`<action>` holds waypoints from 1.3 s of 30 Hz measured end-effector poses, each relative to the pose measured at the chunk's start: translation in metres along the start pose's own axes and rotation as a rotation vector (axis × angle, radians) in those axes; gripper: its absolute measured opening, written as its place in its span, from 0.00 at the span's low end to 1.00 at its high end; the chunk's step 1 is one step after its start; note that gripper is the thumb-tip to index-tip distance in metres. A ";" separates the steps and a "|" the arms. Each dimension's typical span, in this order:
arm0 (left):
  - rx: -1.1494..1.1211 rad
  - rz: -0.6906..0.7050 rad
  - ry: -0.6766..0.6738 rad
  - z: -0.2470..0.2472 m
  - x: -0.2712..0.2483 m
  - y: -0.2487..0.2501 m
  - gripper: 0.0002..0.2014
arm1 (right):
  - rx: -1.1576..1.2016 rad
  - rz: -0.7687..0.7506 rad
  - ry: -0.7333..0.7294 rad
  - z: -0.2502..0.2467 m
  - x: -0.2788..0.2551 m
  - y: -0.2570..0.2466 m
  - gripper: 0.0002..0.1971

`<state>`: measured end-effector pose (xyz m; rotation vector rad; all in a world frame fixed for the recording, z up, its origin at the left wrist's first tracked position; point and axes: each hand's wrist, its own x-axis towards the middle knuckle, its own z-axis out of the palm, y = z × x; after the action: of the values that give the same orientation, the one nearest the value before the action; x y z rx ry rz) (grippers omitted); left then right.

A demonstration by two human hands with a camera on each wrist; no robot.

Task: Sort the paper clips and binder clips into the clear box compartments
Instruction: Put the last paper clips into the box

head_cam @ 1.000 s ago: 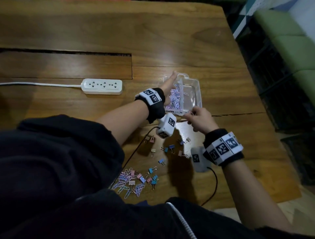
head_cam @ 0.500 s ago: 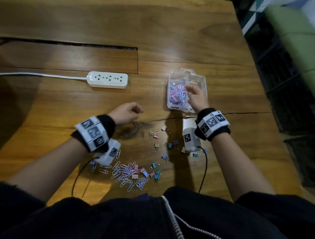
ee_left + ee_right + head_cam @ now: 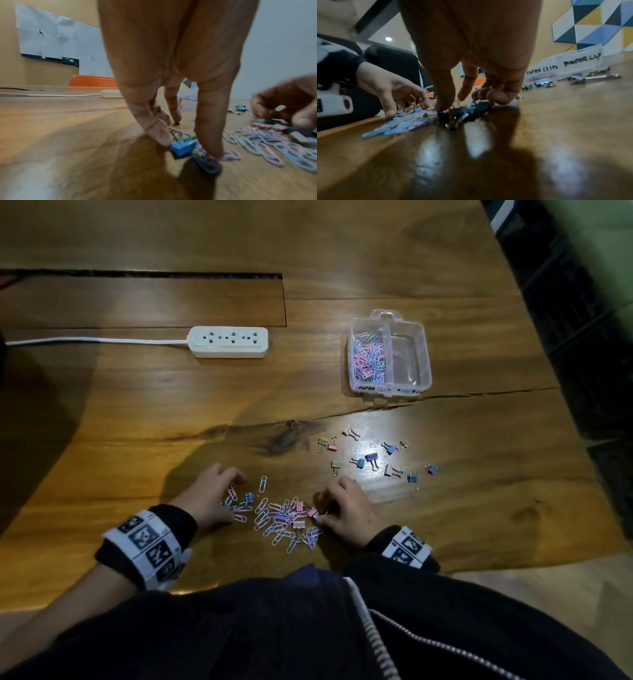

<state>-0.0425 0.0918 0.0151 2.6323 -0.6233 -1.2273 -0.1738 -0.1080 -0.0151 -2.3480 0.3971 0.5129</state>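
Sorting looks to me about half done: the box point(image 3: 424, 361) sits far on the desk point(image 3: 342, 251), its left compartment holding a heap of paper clips point(image 3: 369, 359), its right one bare as far as I can tell. The wrist view shows it lettered for paper clips on one side and binder clips on the other. Left to do: a mixed pile point(image 3: 284, 520) of paper clips with a few binder clips lies near the desk's near edge, between my hands, and scattered binder clips point(image 3: 371, 458) lie loose between pile and box. My left hand point(image 3: 209, 498) has fingers curled down at the pile's left side, thumb and a fingertip pinching at a blue binder clip point(image 3: 181, 146) that rests on the desk with paper clips around it. My right hand point(image 3: 346, 508) is curled over the pile's right end, fingertips down among binder clips; I cannot tell whether it has truly got hold of one. For room, the pile sits close to my body and the near edge, so a careless sweep could send clips off. The way to the box is open desk, with only the loose binder clips in it. A power strip point(image 3: 228, 341) lies well to the left, out of the way.
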 end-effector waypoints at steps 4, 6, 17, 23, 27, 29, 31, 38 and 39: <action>-0.086 0.077 0.087 0.011 -0.001 -0.002 0.27 | 0.139 0.054 0.096 -0.005 -0.002 0.000 0.12; -0.079 0.124 0.136 0.014 -0.001 -0.003 0.22 | 0.144 0.073 0.188 -0.009 -0.001 0.003 0.09; -0.203 0.298 0.161 0.019 0.011 0.011 0.17 | -0.161 -0.011 0.184 0.018 0.000 -0.017 0.21; -0.475 0.316 0.156 0.001 0.017 0.022 0.16 | -0.122 0.004 0.230 0.008 0.003 -0.006 0.09; -0.570 0.390 0.203 -0.004 0.028 0.047 0.12 | -0.069 0.051 0.289 -0.002 0.005 0.002 0.10; -0.560 0.396 0.195 -0.001 0.032 0.061 0.10 | -0.062 0.030 0.308 -0.007 0.003 0.003 0.11; -0.393 0.407 0.175 0.002 0.033 0.068 0.09 | -0.115 -0.024 0.251 -0.007 -0.002 0.001 0.13; 0.335 0.464 0.058 0.020 0.028 0.069 0.10 | -0.156 -0.058 0.186 0.003 0.007 0.002 0.10; 0.333 0.461 0.058 0.021 0.029 0.070 0.10 | -0.125 -0.042 0.207 0.000 0.009 0.003 0.09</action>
<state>-0.0626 0.0169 0.0039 2.5348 -1.4322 -0.9697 -0.1670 -0.1112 -0.0210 -2.5346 0.4200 0.2817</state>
